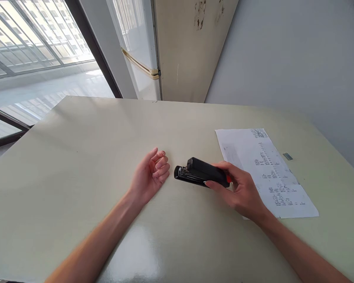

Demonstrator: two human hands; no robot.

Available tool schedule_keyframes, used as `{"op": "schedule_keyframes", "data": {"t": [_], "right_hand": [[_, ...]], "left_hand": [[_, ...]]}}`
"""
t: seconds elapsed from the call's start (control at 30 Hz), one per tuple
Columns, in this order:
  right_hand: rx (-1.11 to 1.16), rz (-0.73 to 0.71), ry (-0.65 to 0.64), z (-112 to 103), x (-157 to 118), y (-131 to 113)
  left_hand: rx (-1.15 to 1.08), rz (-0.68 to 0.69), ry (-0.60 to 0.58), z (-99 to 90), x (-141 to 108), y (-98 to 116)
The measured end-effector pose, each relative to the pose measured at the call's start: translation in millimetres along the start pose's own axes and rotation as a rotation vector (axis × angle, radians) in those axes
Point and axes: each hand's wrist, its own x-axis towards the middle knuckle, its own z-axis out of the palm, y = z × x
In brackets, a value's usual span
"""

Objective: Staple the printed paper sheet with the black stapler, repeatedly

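My right hand (238, 188) grips the rear of a black stapler (206, 171), fingers on the far side and thumb along the near side. The stapler's front end points left toward my other hand, its top arm raised above the base so that the metal inside shows. A small red part peeks out at the rear, beside my fingers. My left hand (150, 173) rests on its side by the stapler's front, apart from it, with fingers loosely curled in and nothing visible in them.
Printed sheets of paper (238, 147) lie on the pale table (76, 188), partly behind my right hand and wrist. Right of them is a small grey strip (287, 156), perhaps staples. Beyond the table stand a worn cabinet-like panel (188, 59), a wall (283, 59) and a window (41, 47).
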Motion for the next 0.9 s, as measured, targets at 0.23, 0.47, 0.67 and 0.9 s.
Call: {"op": "schedule_keyframes", "data": {"t": [0.23,0.47,0.67,0.9], "right_hand": [[-0.195,0.067,0.221,-8.6,12.2,12.2],[-0.208,0.145,0.248,-8.7,16.8,21.8],[-0.254,0.067,0.214,4.3,30.8,27.4],[-0.336,-0.076,0.09,39.5,100.0,22.3]], "left_hand": [[-0.166,0.005,0.13,3.3,-0.6,2.1],[-0.161,0.012,0.172,4.9,-1.5,0.1],[-0.191,0.017,0.135,-2.6,0.4,-2.6],[-0.233,0.02,0.166,-9.5,2.4,-4.6]]}}
